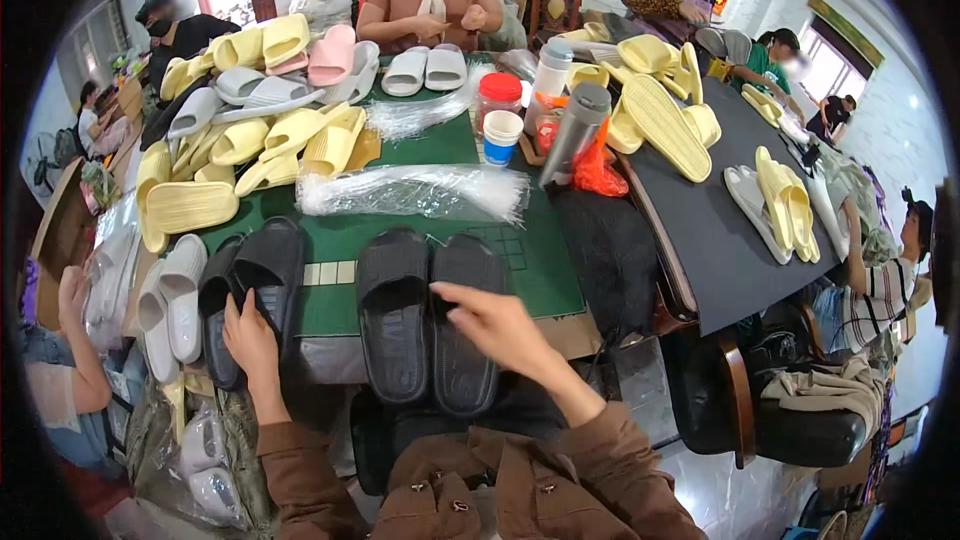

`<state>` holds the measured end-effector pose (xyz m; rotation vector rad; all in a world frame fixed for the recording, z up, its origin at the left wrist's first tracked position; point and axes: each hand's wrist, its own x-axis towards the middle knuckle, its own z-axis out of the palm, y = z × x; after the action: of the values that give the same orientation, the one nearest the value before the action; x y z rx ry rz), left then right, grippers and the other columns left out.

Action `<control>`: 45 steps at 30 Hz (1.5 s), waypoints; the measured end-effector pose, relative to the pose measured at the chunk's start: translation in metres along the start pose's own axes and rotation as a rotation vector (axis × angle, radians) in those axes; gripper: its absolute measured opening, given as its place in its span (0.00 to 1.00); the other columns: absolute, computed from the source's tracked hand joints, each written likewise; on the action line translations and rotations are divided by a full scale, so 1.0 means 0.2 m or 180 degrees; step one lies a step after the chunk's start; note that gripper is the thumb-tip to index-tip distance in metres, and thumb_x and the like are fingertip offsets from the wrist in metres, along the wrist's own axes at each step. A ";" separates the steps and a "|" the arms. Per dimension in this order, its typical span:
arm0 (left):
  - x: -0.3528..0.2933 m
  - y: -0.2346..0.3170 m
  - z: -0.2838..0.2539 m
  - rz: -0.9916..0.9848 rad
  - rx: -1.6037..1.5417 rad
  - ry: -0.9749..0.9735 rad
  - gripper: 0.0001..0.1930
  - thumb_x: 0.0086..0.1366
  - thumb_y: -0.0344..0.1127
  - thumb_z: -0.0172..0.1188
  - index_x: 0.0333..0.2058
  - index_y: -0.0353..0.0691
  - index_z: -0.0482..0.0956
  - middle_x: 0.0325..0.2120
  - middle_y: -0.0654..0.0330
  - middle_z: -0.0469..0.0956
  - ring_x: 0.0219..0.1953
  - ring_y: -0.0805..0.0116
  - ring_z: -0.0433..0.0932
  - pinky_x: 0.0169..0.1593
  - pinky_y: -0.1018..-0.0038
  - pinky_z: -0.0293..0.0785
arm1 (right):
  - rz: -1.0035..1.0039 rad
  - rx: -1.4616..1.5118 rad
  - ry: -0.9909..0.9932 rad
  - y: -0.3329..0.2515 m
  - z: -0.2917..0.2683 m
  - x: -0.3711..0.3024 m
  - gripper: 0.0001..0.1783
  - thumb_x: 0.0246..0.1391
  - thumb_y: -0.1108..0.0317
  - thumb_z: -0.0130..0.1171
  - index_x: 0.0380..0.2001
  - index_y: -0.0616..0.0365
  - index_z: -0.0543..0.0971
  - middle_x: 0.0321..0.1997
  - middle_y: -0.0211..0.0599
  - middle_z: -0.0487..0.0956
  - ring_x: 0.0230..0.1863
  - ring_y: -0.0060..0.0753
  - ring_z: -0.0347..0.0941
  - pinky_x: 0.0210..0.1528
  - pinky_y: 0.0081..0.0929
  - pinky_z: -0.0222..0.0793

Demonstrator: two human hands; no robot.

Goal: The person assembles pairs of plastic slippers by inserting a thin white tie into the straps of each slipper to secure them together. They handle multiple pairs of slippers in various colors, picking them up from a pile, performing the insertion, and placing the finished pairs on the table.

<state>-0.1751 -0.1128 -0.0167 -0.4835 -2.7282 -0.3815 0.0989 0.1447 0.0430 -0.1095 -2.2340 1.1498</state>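
Note:
A pair of black slippers [394,325] lies in front of me at the table's near edge, toes away from me, a thin pale strand showing between their toe ends. My right hand [505,330] is over the right slipper of this pair, index finger stretched toward its strap and nothing seen in the grasp. Left of them is a second dark pair of slippers [275,265], side by side. My left hand [250,335] rests on their inner edges with its fingers stretched out. White slippers [182,298] lie further left.
Beyond the green mat [545,260] lie bundles of clear plastic ties [410,195]. Yellow slippers [195,205] are heaped at left. A paper cup [501,138], red-lidded jar [499,93] and grey flask [577,135] stand right of centre. Several people sit around; a chair [740,395] stands right.

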 end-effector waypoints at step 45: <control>-0.54 1.13 -0.11 0.2257 -0.1707 0.0375 0.22 0.54 0.33 0.65 0.49 0.50 0.76 0.48 0.57 0.71 0.57 0.48 0.62 0.60 0.41 0.49 | 0.1399 0.1891 0.1839 -0.03 -0.42 -0.29 0.09 0.62 0.72 0.51 0.43 0.64 0.75 0.40 0.44 0.80 0.40 0.32 0.79 0.39 0.19 0.74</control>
<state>0.0101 0.0541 0.0081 -1.4438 -2.1202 -0.8926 0.1943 0.1807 0.0559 -0.6206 -1.3341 1.7057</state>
